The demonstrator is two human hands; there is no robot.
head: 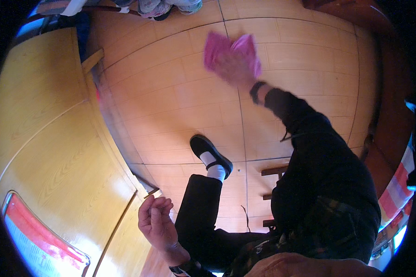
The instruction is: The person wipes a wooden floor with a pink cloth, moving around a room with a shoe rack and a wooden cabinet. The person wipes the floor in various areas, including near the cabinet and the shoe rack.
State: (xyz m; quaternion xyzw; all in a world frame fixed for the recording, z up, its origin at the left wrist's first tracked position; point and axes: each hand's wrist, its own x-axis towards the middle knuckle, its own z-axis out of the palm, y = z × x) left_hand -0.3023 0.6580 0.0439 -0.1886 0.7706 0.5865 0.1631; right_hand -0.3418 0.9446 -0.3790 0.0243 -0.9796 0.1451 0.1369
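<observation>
Ahead of me my right hand [235, 67] is spread on a pink cloth [216, 45], which lies against the tiled floor [194, 104]. The hand is slightly blurred, and whether its fingers grip the cloth or only press on it does not show. A dark band circles that wrist. At the lower left my left hand [157, 221] is raised beside the yellow wooden cabinet, its fingers curled loosely with nothing seen in them.
A yellow wooden cabinet [62, 138] runs along the left. My black shoe [211, 155] rests on the floor. Dark wooden legs [274, 170] of a piece of furniture stand near my lap. Reddish-brown furniture [390, 131] lines the right. Patterned bundles [170, 7] lie at the top.
</observation>
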